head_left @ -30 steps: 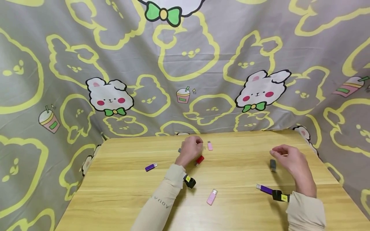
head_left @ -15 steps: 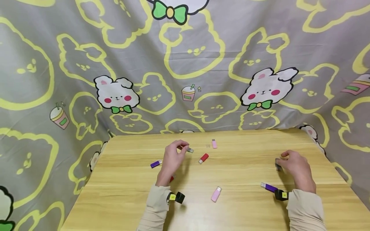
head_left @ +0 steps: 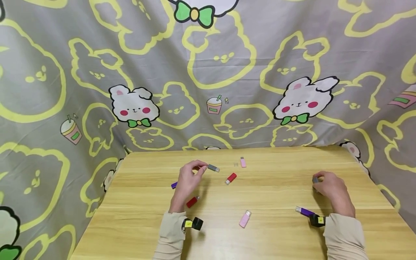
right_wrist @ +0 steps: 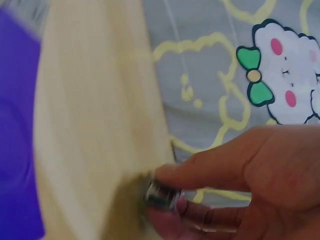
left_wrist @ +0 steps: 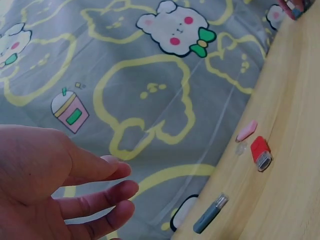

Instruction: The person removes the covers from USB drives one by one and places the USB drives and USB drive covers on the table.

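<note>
My right hand [head_left: 332, 186] pinches a dark grey USB stick [head_left: 315, 180] between thumb and fingers at the right side of the table. In the right wrist view the metal end of this stick [right_wrist: 161, 196] shows between the fingertips. My left hand [head_left: 188, 180] hovers over the left half of the table with loosely bent fingers and nothing in its grasp. Just right of its fingertips lies another grey USB stick [head_left: 213, 168], also seen apart from the hand in the left wrist view. A purple USB stick [head_left: 174, 185] is partly hidden behind the left hand.
Red USB sticks lie beside the left wrist [head_left: 192, 202] and mid-table [head_left: 231, 178]. Pink ones sit at the back [head_left: 243, 162] and front [head_left: 245, 219], near a small clear piece [head_left: 236, 164]. A purple USB stick [head_left: 305, 212] lies by the right wrist. A patterned curtain [head_left: 169, 119] surrounds the table.
My left hand has moved left and away from the middle red stick, uncovering the grey stick and another red one. My right hand has come down on its grey stick and taken hold of it.
</note>
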Motion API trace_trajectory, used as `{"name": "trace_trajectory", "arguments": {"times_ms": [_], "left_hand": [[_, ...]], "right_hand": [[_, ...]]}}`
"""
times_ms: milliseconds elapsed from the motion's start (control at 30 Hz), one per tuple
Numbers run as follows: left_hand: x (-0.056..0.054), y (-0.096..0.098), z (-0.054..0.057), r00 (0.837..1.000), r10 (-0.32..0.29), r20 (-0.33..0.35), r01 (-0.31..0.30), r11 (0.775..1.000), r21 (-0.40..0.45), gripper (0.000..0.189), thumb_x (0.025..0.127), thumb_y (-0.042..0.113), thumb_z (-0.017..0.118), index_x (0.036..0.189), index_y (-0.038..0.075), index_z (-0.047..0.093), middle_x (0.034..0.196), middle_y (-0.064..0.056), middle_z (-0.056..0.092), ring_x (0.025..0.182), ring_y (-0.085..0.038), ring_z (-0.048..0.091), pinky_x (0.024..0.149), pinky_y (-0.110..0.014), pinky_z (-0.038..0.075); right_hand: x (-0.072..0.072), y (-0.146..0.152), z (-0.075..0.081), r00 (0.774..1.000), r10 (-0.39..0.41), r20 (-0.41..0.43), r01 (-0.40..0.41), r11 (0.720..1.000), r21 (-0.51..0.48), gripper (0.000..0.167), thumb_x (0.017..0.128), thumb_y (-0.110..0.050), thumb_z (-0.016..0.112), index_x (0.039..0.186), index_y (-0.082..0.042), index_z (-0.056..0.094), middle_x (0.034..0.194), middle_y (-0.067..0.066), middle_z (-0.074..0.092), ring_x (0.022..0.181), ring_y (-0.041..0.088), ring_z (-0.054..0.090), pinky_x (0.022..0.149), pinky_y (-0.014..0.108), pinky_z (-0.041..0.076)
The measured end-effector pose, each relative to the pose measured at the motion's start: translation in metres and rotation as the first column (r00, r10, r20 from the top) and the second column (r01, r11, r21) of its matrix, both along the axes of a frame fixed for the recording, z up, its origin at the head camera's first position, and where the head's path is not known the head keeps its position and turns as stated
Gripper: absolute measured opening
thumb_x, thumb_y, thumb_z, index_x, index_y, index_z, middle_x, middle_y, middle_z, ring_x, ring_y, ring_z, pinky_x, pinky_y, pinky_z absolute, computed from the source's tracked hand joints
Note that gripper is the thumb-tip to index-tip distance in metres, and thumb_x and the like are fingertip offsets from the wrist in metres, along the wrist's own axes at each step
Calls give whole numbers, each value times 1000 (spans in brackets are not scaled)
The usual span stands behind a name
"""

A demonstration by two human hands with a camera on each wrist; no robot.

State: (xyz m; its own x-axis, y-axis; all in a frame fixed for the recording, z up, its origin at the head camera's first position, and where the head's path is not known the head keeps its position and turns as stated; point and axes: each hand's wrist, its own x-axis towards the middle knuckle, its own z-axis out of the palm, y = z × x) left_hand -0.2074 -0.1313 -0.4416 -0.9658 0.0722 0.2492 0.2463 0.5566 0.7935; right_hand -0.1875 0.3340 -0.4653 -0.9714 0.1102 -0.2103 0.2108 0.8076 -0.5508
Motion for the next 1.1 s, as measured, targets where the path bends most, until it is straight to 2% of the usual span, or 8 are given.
{"name": "trace_trajectory", "arguments": {"times_ms": [133,267,367,467,567,700,967,1100], "left_hand": [[0,2,0,1000,-22,14,22,1000,9,10,99,12,69,103,9,77,94,-3,71,92,-24,64,72,-30,46],[2,6,-1,997,-67,23,67,997,30,11,100,13,67,102,9,77,95,-3,72,91,-20,63,69,-27,48],[4,12,-1,993,-117,26,115,992,52,12,101,13,67,103,9,78,98,-6,73,92,-21,63,70,-28,50],[4,18,0,986,-162,29,160,985,67,13,101,14,66,104,9,78,100,-7,74,94,-22,64,73,-31,52],[6,23,-1,983,-181,36,178,982,64,13,101,14,66,105,9,78,99,-5,74,94,-22,65,74,-31,52],[8,28,-1,980,-193,58,189,980,61,14,102,15,66,105,10,77,99,-1,73,95,-20,64,74,-29,52],[8,43,-6,963,-262,65,256,963,89,16,102,15,66,109,4,76,104,-4,74,93,-17,65,77,-32,55],[9,51,-8,955,-283,84,268,950,158,14,100,14,68,110,7,76,103,-4,75,91,-18,68,78,-29,54]], "right_hand": [[-1,-14,6,996,1,-91,-13,992,-123,42,94,-16,69,124,11,58,99,27,65,78,28,65,64,35,50],[-1,-43,14,981,12,-191,-69,953,-294,42,95,-14,72,129,8,58,98,17,65,77,16,66,66,31,57],[-3,-70,19,963,46,-266,-157,896,-415,43,96,-12,73,133,6,59,102,19,66,82,14,68,72,31,60],[-6,-97,20,944,79,-321,-246,815,-524,42,95,-7,73,132,8,60,104,22,66,84,16,71,76,32,61],[-7,-120,20,942,79,-327,-276,737,-617,39,94,-4,74,128,10,62,103,23,64,85,17,72,78,34,61],[-6,-141,21,957,39,-288,-239,667,-705,36,91,0,75,123,12,62,103,22,64,84,16,74,81,42,61],[-5,-163,20,967,-3,-256,-208,573,-793,29,89,2,77,108,17,60,98,17,72,84,18,76,81,37,61],[-4,-173,19,963,-3,-271,-226,547,-806,27,88,1,79,103,16,63,98,15,74,86,18,76,80,37,61]]}}
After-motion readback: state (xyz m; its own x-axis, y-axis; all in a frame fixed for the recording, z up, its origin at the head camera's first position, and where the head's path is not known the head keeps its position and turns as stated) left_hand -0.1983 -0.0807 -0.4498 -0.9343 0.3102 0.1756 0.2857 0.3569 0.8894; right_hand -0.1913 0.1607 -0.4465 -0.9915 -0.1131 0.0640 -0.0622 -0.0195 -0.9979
